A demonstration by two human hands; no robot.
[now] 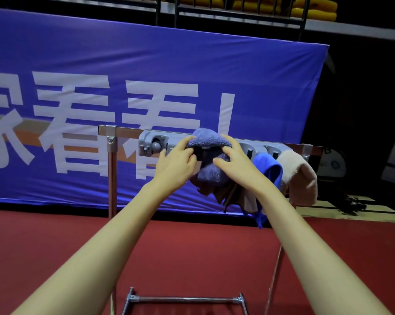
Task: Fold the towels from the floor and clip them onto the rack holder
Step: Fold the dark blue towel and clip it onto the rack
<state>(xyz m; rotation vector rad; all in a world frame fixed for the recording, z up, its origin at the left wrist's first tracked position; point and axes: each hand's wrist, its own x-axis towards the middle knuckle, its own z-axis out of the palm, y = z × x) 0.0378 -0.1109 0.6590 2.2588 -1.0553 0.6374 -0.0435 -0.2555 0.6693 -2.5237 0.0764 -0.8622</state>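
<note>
A grey clip holder (154,144) is fixed along the top bar of a metal rack (112,155). A folded grey-purple towel (209,142) is pushed against the holder's middle clip. My left hand (177,162) grips the towel's left edge, and my right hand (234,163) presses on its right side from the front. A bright blue towel (269,169) and a beige towel (300,176) hang from clips further right. A brownish towel (231,194) hangs below, partly hidden by my right forearm.
A blue banner (146,87) with white characters stands right behind the rack. The floor is red carpet (55,235). The rack's lower crossbar (187,298) lies near my feet. Dark bags (333,164) and black railings sit at the back right.
</note>
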